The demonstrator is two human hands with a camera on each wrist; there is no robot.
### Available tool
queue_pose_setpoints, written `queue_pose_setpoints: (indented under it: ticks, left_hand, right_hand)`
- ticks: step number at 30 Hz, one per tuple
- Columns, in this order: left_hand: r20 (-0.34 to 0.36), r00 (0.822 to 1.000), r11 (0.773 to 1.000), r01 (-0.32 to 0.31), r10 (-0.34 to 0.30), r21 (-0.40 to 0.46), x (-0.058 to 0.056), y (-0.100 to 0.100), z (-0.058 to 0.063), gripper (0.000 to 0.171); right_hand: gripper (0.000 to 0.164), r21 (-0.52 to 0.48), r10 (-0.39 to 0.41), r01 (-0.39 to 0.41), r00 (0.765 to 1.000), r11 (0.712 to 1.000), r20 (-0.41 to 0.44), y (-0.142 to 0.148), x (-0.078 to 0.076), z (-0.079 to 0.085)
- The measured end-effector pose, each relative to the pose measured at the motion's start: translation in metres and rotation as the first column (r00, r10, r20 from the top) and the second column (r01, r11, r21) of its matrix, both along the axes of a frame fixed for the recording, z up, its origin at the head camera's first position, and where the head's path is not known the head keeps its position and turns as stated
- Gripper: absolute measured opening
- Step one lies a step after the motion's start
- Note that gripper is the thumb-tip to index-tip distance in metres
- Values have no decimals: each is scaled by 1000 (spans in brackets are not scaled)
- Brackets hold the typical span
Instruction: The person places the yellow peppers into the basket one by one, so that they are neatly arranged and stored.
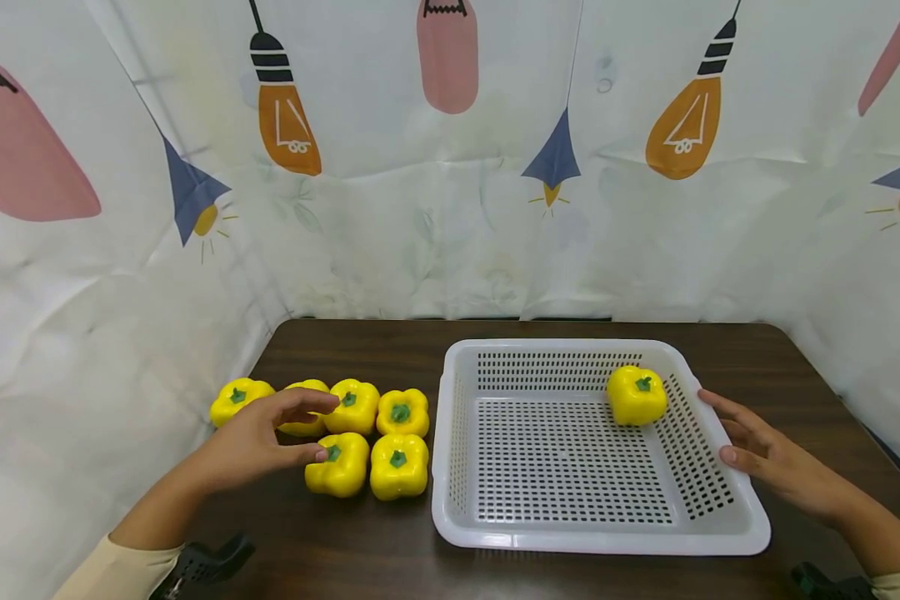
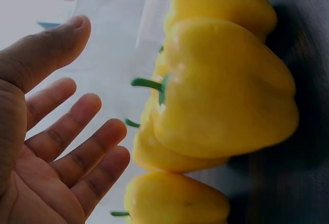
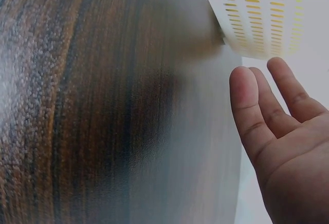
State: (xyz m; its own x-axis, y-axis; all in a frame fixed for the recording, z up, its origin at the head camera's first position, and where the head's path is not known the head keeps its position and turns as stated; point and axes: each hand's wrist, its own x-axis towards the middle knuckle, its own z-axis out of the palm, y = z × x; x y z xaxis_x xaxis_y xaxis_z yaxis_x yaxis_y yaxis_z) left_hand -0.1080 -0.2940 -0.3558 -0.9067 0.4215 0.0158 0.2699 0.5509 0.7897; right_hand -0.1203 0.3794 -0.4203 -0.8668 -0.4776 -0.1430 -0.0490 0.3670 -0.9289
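Observation:
Several yellow bell peppers with green stems stand grouped on the table, left of a white plastic basket. My left hand hovers over this group, thumb spread from its fingers, holding nothing. In the left wrist view, a gap separates the fingers from the nearest pepper. One more yellow bell pepper sits inside the basket, toward its back right corner. Beside the basket's right rim is my right hand, its fingers extended; whether the fingertips touch the rim I cannot tell.
The dark wooden table extends around the basket and peppers. Behind it and along the left hangs a white sheet printed with bulbs and lamps. The basket has perforated walls and a perforated floor.

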Motion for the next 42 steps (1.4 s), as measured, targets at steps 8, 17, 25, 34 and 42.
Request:
queue_pose_setpoints:
  ticks: [8, 17, 25, 34, 42]
  left_hand:
    - [-13, 1000, 997, 11, -12, -70, 4, -10, -12, 62]
    - [-22, 999, 995, 30, -33, -97, 6, -14, -26, 65]
    - [-35, 999, 991, 29, -34, -128, 7, -16, -34, 66]
    - [-43, 998, 987, 35, -42, -159, 8, -19, -39, 64]
    - [-45, 998, 985, 38, -46, -168, 9, -20, -39, 62]
  right_hand:
    - [71, 2, 2, -2, 1000, 1000, 8, 0, -1, 0]
    - [71, -14, 5, -5, 1000, 1000, 13, 1, 1, 1]
    - [72, -15, 5, -5, 1000, 1000, 4, 0, 2, 1]
    - [72, -20, 11, -12, 1000, 1000, -22, -2, 0, 0]
    - [72, -23, 13, -13, 1000, 1000, -1, -1, 1, 0]
